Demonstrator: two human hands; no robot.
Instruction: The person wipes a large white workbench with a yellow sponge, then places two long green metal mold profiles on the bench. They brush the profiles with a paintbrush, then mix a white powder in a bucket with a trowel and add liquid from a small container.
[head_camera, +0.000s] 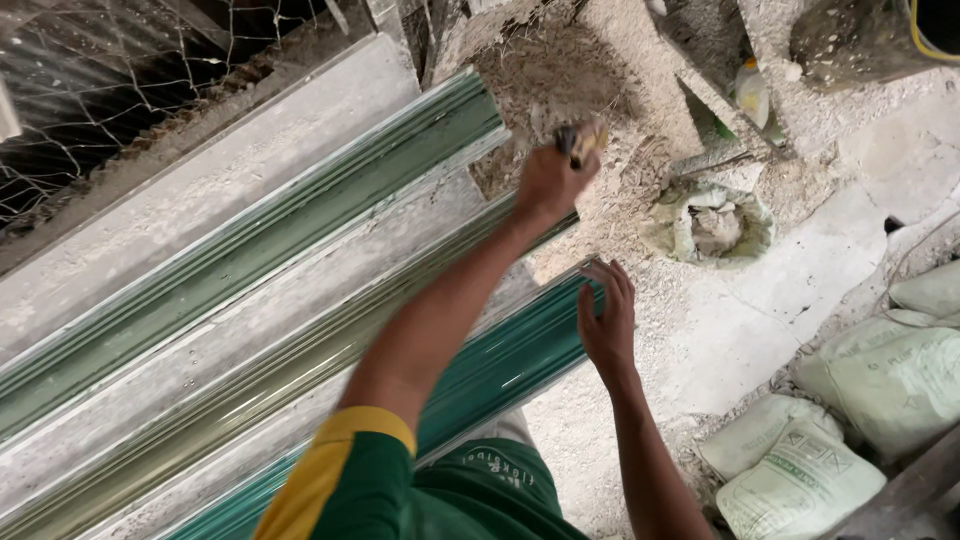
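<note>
Three long moulded profiles are seen lying side by side, their long axes all running from the lower left up toward the upper right of the head view. The nearest, a deep green profile (500, 365), ends beside the person's knees; a duller olive-green profile (250, 395) lies in the middle, and a paler grey-green profile (300, 215) lies farthest up. Pale dusty strips are seen between them. The upper-right ends of all three point toward a heap of sandy rubble (560, 90).

The right hand (607, 320) is laid on the end of the deep green profile, with the fingers spread fairly flat over its ribbed edge and nothing gripped. The left hand (548, 182) is raised above the end of the olive-green profile, and its fingers are closed round a small tool with a yellowish handle (580, 140), which sticks out above the fist toward the rubble. What kind of tool it is cannot be told.

To the right, a crumpled sack with lumps inside (712, 225) is set in the dusty floor, and several filled pale sacks (850, 420) are piled at the lower right. Wire mesh (110, 90) is seen at the upper left.
</note>
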